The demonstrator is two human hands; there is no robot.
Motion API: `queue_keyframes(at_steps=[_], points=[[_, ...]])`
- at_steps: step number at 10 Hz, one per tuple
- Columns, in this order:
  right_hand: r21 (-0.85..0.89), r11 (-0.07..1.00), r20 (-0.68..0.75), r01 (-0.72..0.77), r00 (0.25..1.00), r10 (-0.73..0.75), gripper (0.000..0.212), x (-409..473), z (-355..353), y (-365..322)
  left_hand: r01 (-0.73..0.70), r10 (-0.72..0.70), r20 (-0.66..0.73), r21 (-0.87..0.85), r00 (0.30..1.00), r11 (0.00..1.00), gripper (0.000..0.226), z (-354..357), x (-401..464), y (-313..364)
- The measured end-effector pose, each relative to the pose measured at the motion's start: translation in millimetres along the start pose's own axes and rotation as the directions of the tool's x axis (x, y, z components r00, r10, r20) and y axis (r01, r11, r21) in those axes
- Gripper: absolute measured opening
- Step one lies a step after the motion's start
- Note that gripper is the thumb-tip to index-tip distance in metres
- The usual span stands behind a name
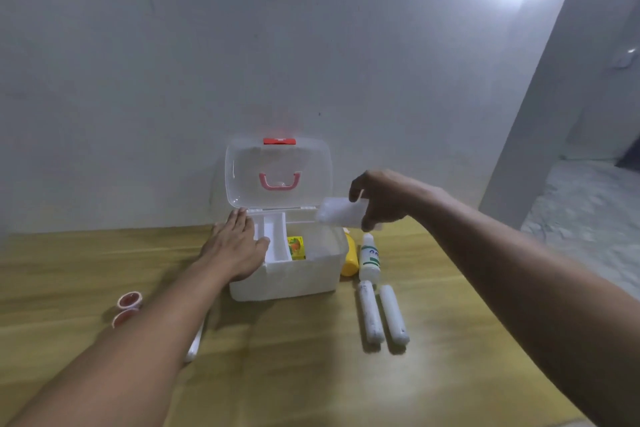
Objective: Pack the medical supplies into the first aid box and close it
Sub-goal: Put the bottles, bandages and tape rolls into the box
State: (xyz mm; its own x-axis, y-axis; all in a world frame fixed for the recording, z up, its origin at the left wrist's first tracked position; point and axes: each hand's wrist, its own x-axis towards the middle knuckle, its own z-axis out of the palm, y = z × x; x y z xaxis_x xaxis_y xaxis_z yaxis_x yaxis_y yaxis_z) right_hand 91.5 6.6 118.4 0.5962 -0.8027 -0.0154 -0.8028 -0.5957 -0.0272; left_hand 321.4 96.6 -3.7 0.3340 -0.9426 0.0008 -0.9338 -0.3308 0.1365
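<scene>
The white first aid box [287, 279] stands open on the wooden table, its clear lid [278, 172] with a pink handle and red latch upright against the wall. Inside I see a white inner tray [275, 243] and a small yellow packet [296, 248]. My left hand [235, 246] lies flat on the box's left rim, fingers spread. My right hand [381, 199] hovers above the box's right rear corner, gripping a white translucent packet [341, 213].
Right of the box lie a yellow bottle [349, 260], a white bottle with a green label [370, 258] and two white rolls [382, 312]. Two pink-rimmed tape rolls [129, 308] and a white stick [194, 343] lie left, partly behind my forearm. The wall is close behind.
</scene>
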Motion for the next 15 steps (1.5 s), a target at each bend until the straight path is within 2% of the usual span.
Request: queue_keyframes(at_steps=[1, 2, 3, 6, 8, 10, 11, 12, 13, 14, 15], points=[[-0.041, 0.996, 0.030, 0.074, 0.997, -0.073, 0.062, 14, 10, -25, -0.003, 0.003, 0.001, -0.011, 1.000, 1.000, 0.069, 0, -1, -1], [-0.094, 0.990, 0.062, 0.104, 0.993, -0.099, 0.051, 26, 26, -41, -0.013, 0.013, 0.002, -0.024, 1.000, 1.000, 0.067, 1, -1, 0], [-0.077, 0.986, 0.081, 0.147, 0.987, -0.140, 0.052, 37, 40, -50, -0.008, 0.008, 0.005, -0.040, 1.000, 0.999, 0.067, 1, -1, 0], [0.126, 0.977, 0.096, 0.172, 0.978, -0.184, 0.066, 55, 78, -49, -0.001, 0.001, 0.000, -0.063, 1.000, 0.998, 0.067, 3, -1, 0], [0.351, 0.934, 0.000, 0.064, 0.998, -0.069, 0.068, 58, 90, -50, -0.001, 0.001, -0.002, -0.048, 1.000, 0.999, 0.067, 3, -1, 1], [0.427, 0.902, 0.025, 0.063, 0.996, -0.081, 0.071, 59, 90, -45, 0.002, -0.001, 0.006, -0.049, 1.000, 0.999, 0.066, 2, -2, 1], [0.581, 0.813, -0.043, 0.025, 0.999, -0.001, 0.049, 60, 76, -25, 0.000, 0.001, 0.011, -0.054, 1.000, 0.999, 0.066, 3, -2, 1], [0.657, 0.753, -0.214, -0.033, 0.950, 0.228, 0.019, 66, 69, 7, 0.002, -0.001, 0.012, -0.058, 1.000, 0.998, 0.066, 3, -1, 1], [0.575, 0.788, -0.162, -0.221, 0.913, 0.374, 0.013, 60, 75, 34, 0.000, 0.000, 0.010, -0.061, 1.000, 0.998, 0.066, 3, 0, 0], [0.456, 0.776, 0.104, -0.437, 0.891, 0.441, 0.018, 49, 96, 41, 0.003, -0.003, 0.012, -0.065, 1.000, 0.998, 0.066, 3, 0, 0], [0.449, 0.711, 0.205, -0.541, 0.837, 0.507, 0.025, 45, 114, 40, 0.007, -0.006, 0.011, -0.055, 1.000, 0.998, 0.066, 3, -1, 0]])
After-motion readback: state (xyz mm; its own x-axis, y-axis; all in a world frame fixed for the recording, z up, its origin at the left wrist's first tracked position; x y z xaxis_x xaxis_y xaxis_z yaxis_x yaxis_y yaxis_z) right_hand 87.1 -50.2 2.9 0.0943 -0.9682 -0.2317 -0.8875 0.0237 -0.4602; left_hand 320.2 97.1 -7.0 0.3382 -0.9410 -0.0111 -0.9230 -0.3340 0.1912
